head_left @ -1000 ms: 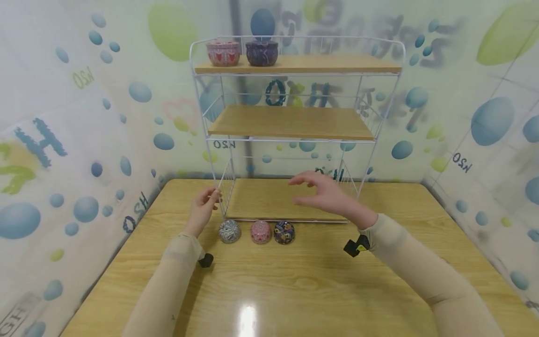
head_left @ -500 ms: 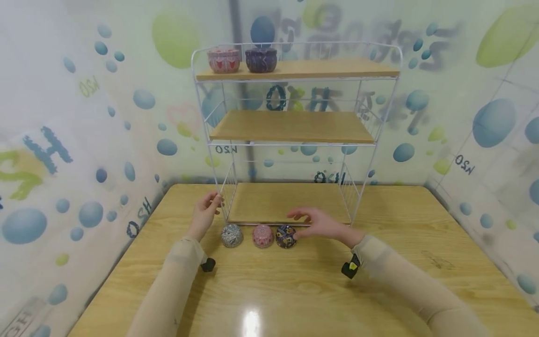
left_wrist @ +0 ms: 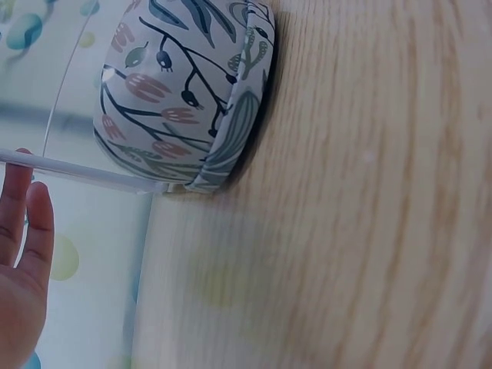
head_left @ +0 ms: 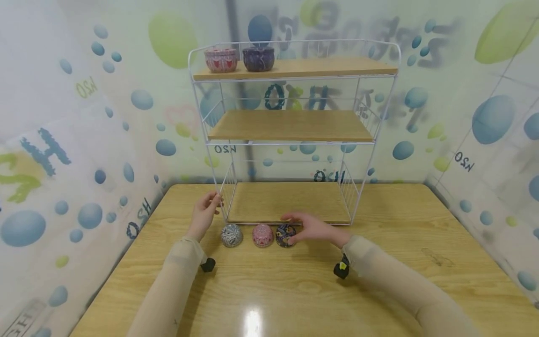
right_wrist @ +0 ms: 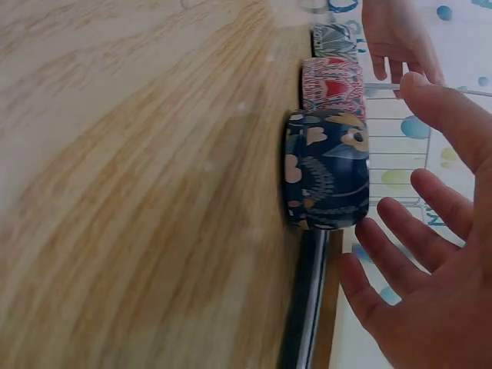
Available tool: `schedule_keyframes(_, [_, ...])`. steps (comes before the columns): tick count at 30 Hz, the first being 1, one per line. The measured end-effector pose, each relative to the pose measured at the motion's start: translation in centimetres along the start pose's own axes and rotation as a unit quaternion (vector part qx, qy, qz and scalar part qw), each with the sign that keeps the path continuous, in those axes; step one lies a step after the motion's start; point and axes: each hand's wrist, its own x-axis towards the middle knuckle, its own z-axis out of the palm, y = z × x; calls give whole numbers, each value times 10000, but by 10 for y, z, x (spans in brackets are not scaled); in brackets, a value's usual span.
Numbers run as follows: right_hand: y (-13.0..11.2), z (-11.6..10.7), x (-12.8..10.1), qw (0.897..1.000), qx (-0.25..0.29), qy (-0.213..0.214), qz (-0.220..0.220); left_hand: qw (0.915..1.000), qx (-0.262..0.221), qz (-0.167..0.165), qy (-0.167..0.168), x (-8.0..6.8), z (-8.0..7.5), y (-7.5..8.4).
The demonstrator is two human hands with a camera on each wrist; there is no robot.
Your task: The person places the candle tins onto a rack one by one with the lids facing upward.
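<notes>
Right hand (head_left: pixel 309 228) low over counter (head_left: pixel 294 290), fingers spread and relaxed around dark navy floral tin (head_left: pixel 285 235), fingertips near or at its top and side; wrist view shows fingers (right_wrist: pixel 430 223) just off the tin (right_wrist: pixel 327 171), gap visible, so contact cannot be confirmed and nothing gripped. Left hand (head_left: pixel 205 213) at front left post of white wire rack (head_left: pixel 294 140), fingers loosely curled at the wire; whether pinching or only touching cannot be told from head view, left wrist view shows only straight fingertips (left_wrist: pixel 23 223) beside the wire (left_wrist: pixel 84 173). Navy tin standing on counter, rightmost in row of three, just in front of rack's bottom shelf (head_left: pixel 288 202); pink patterned tin (head_left: pixel 262 235) touching or just beside it in the middle, grey-white leaf-print tin (head_left: pixel 231 235) at left, near left hand. Two more tins on top shelf, left end: pink one (head_left: pixel 221 59) and dark purple one (head_left: pixel 258 58). Middle shelf (head_left: pixel 290 125) bare wood. Judged handling: small round lidded metal tin, likely light, rigid, smooth printed wall a bit slippery; lid may sit loose, so better gripped across the side wall with thumb opposite fingers, below lid seam, rather than by lid alone. Neighbour tin close on one side, so approach from right and front free side.
</notes>
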Motion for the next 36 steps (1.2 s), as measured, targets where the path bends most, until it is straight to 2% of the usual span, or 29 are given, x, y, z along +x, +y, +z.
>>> schedule_keyframes(12, [6, 9, 7, 9989, 209, -218, 348, 10000, 42, 46, 33, 1, 0, -1])
schedule_keyframes(21, [9, 14, 12, 9974, -486, -360, 385, 9999, 55, 64, 63, 0, 1, 0])
schedule_keyframes(28, [6, 17, 12, 9971, -453, -330, 520, 9999, 110, -7, 65, 1, 0, -1])
schedule_keyframes(36, [7, 19, 12, 9957, -679, -292, 555, 10000, 94, 7, 13, 0, 0, 0])
